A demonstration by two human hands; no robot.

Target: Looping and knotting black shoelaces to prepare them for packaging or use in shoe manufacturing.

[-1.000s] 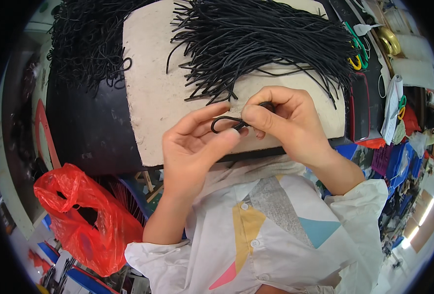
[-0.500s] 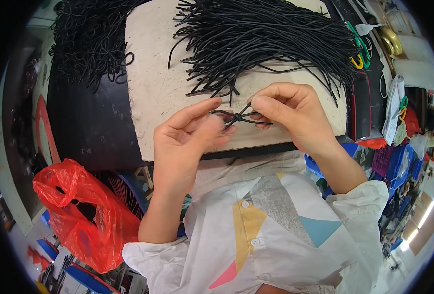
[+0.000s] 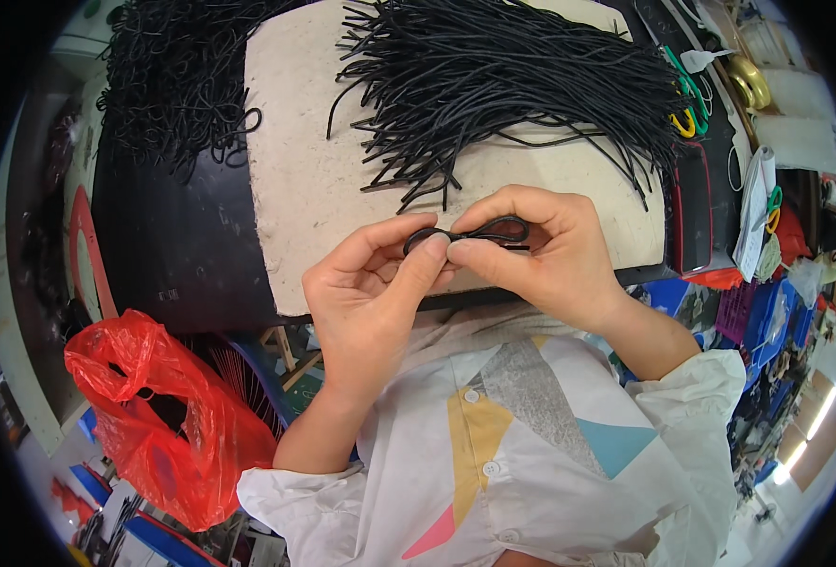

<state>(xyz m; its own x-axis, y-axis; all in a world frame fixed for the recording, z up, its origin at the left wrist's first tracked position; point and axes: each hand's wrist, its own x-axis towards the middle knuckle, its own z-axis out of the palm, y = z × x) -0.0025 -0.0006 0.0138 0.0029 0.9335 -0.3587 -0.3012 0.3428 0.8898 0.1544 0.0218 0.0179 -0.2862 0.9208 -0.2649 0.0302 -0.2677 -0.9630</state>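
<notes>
Our fingers [image 3: 437, 248] are pinching a short black rubber cord [image 3: 470, 231] that is bent into a little loop. We are holding it just above the near edge of the pale stone slab [image 3: 305, 170] on the table. Our left hand [image 3: 366, 302] is squeezing one end of the loop between thumb and first finger. Our right hand [image 3: 545, 250] is pinching the other end, where the two cord tips are sticking out side by side. To do this well, we think we should be keeping both pinches tight and the tips even, so the loop is not springing open. A big pile of straight black cords [image 3: 512, 71] is lying farther back, and a red plastic bag [image 3: 153, 416] is hanging below.
</notes>
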